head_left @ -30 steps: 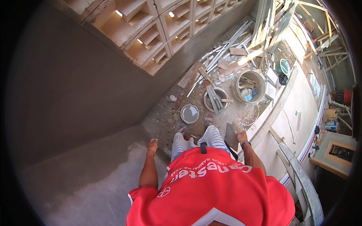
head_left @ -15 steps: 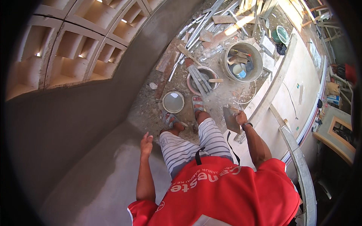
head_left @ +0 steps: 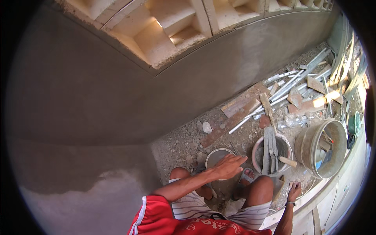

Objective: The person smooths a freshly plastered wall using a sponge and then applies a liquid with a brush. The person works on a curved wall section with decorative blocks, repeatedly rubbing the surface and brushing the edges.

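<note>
My left hand (head_left: 230,167) reaches across above a small round bucket (head_left: 208,157), fingers stretched out and holding nothing. Part of that bucket is hidden behind the hand and forearm. Low at the right, my right hand (head_left: 293,191) is closed round the handle of a trowel (head_left: 278,188), whose blade hangs beside my knee. Ahead stands a pink-rimmed bucket (head_left: 255,157) with grey mortar in it. Long grey mortar-caked pieces (head_left: 270,150) lie across its top, and a wooden handle (head_left: 288,161) sticks out over its right rim.
A large tub (head_left: 306,147) with tools inside stands at the right. Metal strips (head_left: 290,94), boards (head_left: 239,121) and rubble cover the ground along the grey plastered wall (head_left: 117,105). Pale ventilation blocks (head_left: 168,27) sit above it. A green basin (head_left: 355,124) lies at far right.
The view has swung left toward the wall and lower, with my knees now bent. My left hand has moved out over the small bucket. The trowel stays in my right hand.
</note>
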The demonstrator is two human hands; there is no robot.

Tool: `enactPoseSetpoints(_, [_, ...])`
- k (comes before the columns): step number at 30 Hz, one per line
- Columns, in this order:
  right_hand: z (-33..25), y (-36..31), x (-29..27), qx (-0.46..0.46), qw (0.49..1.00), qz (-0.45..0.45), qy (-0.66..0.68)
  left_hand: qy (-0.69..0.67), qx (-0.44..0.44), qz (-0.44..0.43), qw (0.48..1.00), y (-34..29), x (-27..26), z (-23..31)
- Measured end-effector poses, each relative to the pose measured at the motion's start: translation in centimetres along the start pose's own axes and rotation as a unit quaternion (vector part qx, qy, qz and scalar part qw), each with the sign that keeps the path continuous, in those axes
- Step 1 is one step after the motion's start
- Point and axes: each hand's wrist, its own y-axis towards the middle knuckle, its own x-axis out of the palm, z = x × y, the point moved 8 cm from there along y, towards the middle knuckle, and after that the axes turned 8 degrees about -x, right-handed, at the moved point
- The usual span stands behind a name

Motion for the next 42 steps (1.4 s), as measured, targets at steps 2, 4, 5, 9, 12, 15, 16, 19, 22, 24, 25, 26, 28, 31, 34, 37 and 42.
enactPoseSetpoints(2, [-0.5,2.6,0.4,0.018,0.987,0.078,0.14,-0.001,0.032,0.001,0.999,1.3,1.1,-0.2])
enactPoseSetpoints(4, [-7.7,4.6,0.2,0.0,0.985,0.111,0.135,0.027,0.043,-0.016,0.999,2.0,2.8,-0.9])
enactPoseSetpoints(5, [-10.0,5.4,0.3,-0.039,0.977,0.14,0.156,0.051,0.047,-0.033,0.997,2.4,4.1,-1.2])
enactPoseSetpoints(9, [-18.7,7.6,2.0,-0.189,0.949,0.182,0.173,0.137,0.081,-0.107,0.981,1.8,7.3,-2.3])
enactPoseSetpoints(12, [-23.1,8.8,3.4,-0.264,0.928,0.191,0.181,0.173,0.085,-0.073,0.979,2.1,6.6,-2.8])
enactPoseSetpoints(15, [-26.4,9.5,3.9,-0.304,0.917,0.181,0.183,0.22,0.11,0.063,0.967,2.7,6.2,-3.9])
enactPoseSetpoints(16, [-26.8,9.6,4.2,-0.3,0.922,0.159,0.185,0.212,0.114,0.086,0.967,2.4,5.9,-4.1])
enactPoseSetpoints(19, [-28.2,9.4,4.8,-0.326,0.921,0.121,0.173,0.208,0.078,0.051,0.974,0.8,3.8,-3.3])
enactPoseSetpoints(22, [-30.4,9.1,5.3,-0.342,0.918,0.071,0.188,0.212,0.063,0.028,0.975,0.7,3.6,-3.2])
enactPoseSetpoints(24, [-34.7,8.4,5.2,-0.355,0.901,0.054,0.243,0.216,0.069,0.041,0.973,0.8,4.1,-3.4])
enactPoseSetpoints(25, [-37.7,8.3,5.0,-0.431,0.872,0.045,0.225,0.218,0.074,0.052,0.972,0.9,4.4,-3.6])
enactPoseSetpoints(26, [-41.2,8.1,5.0,-0.505,0.837,0.033,0.209,0.219,0.074,0.063,0.971,0.7,4.5,-4.1])
enactPoseSetpoints(28, [-50.2,5.8,4.1,-0.563,0.789,-0.046,0.241,0.203,0.047,0.038,0.977,0.8,5.0,-5.8])
enactPoseSetpoints(31, [-61.5,4.4,2.4,-0.606,0.744,-0.079,0.272,0.213,0.015,0.019,0.977,1.9,5.1,-6.7])
enactPoseSetpoints(34, [-70.9,4.2,2.5,-0.615,0.728,-0.094,0.287,0.22,-0.002,0.047,0.974,2.0,4.7,-7.4])
enactPoseSetpoints(37, [-76.6,4.8,1.8,-0.649,0.711,-0.004,0.271,0.225,-0.005,0.049,0.973,2.1,4.3,-6.7])
enactPoseSetpoints(42, [-81.0,5.7,3.5,-0.621,0.742,0.026,0.252,0.243,0.004,0.045,0.969,0.9,4.3,-6.8])
